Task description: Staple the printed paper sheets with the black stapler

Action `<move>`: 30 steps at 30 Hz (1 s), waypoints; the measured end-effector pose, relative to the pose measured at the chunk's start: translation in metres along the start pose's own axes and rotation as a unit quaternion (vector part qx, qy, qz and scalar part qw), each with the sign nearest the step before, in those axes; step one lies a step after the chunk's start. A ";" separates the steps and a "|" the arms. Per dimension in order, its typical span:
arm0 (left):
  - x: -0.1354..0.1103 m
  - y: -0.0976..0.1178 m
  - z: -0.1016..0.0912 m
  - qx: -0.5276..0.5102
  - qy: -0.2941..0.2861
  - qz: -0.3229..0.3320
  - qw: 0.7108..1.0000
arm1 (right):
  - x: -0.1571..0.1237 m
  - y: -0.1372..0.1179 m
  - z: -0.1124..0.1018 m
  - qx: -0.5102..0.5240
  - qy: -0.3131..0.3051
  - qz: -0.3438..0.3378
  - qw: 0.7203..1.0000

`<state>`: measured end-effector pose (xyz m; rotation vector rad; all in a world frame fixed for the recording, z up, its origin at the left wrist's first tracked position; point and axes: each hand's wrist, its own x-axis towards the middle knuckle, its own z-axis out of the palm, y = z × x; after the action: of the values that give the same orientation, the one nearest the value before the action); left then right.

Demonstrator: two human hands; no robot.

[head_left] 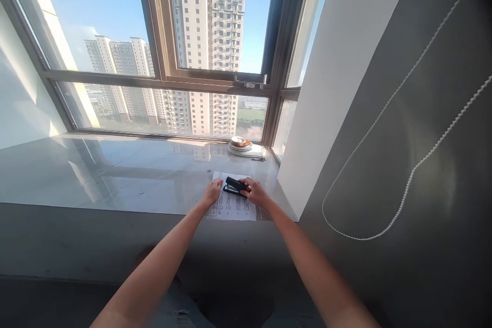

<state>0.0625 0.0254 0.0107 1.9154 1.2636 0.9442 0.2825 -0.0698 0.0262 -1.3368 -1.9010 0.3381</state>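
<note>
A black stapler (232, 183) with a bit of red at its rear lies over a sheet of printed paper (230, 210) on the tiled window sill. My right hand (257, 192) is closed around the stapler's right end, and its jaw points left. At the left edge of the sheet, my left hand (212, 192) has its fingers pressed together on the paper, just short of the stapler's tip. Whether several sheets lie in the stack cannot be seen.
Behind the paper, a stack of round dishes or lids (240, 146) stands by the window frame. Small staples or scraps (141, 193) dot the sill (115, 169). A white wall column (326, 87) borders the right side, where a beaded blind chain (409, 184) hangs.
</note>
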 end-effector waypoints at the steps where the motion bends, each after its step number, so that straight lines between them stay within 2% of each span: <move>1: 0.002 0.001 0.000 -0.010 0.000 -0.011 1.000 | 0.001 0.004 0.001 0.017 0.006 0.005 1.000; 4: 0.003 0.006 -0.001 -0.025 0.013 -0.037 0.999 | 0.002 0.014 0.004 0.082 0.023 0.034 0.996; 6: -0.002 0.009 -0.003 -0.018 0.027 -0.032 0.999 | -0.001 0.016 0.005 0.128 0.033 0.067 0.989; 9: -0.010 0.012 -0.006 -0.011 0.027 -0.027 0.999 | -0.002 0.015 0.004 0.169 0.041 0.116 0.978; 12: -0.011 0.009 -0.007 -0.051 0.037 -0.050 0.997 | 0.002 0.012 0.003 0.196 0.033 0.144 0.969; 23: -0.005 0.001 -0.004 -0.144 0.073 -0.057 0.985 | 0.005 0.011 -0.001 0.246 0.018 0.139 0.959; 25: -0.004 -0.003 -0.003 -0.163 0.073 -0.053 0.982 | 0.004 0.011 0.001 0.223 0.031 0.119 0.967; 28: -0.002 -0.009 -0.002 -0.202 0.070 -0.051 0.976 | 0.002 0.006 0.005 0.098 0.035 0.079 0.991; 30: -0.002 -0.011 -0.003 -0.239 0.073 -0.059 0.966 | 0.001 -0.003 0.008 0.027 0.046 0.066 0.996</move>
<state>0.0544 0.0275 0.0022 1.4017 1.0920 1.2164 0.2749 -0.0685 0.0227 -1.4195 -1.7204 0.3844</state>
